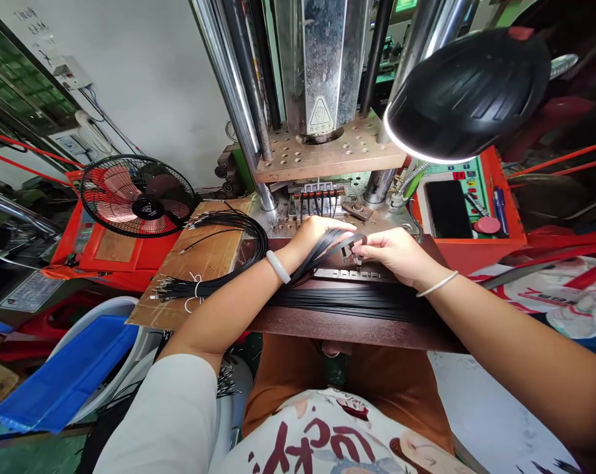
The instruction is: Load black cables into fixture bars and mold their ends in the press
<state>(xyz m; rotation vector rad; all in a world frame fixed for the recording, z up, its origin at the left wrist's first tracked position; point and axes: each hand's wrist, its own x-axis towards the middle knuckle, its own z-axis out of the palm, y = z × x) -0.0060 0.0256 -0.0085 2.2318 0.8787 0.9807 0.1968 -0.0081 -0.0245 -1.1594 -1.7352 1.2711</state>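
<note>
At the far left, a blue sheet (70, 375) is laid across a white tub (124, 303); by the orange box (130, 253) above it, a fan (147, 208) is seen; next, on cardboard (216, 253), a bundle (172, 289) of black cables is tied with white string (195, 299), its tips turned to the left; a looser coil (258, 227) is curved behind it; in the middle, the left hand (317, 232) is held over the worktop (302, 324), with the loose cables (322, 253) gathered in a curve against it; whether its grip is clamped on them cannot be told, since its thumb is hidden; beyond it, below the press (325, 79), more black leads are seated side by side in a metal mould (295, 204); nearer the worktop's front edge, straight cables (342, 303) are laid out flat, just in front of a metal strip (357, 274); the tipped ends of the loose cables are pinched by the right hand (391, 253), its grip brought together on them above the strip; farther right, a lamp (470, 95) is hung over the control box (500, 247), on which a phone (446, 210), pens (500, 209) and a red button (487, 225) are seen.
</note>
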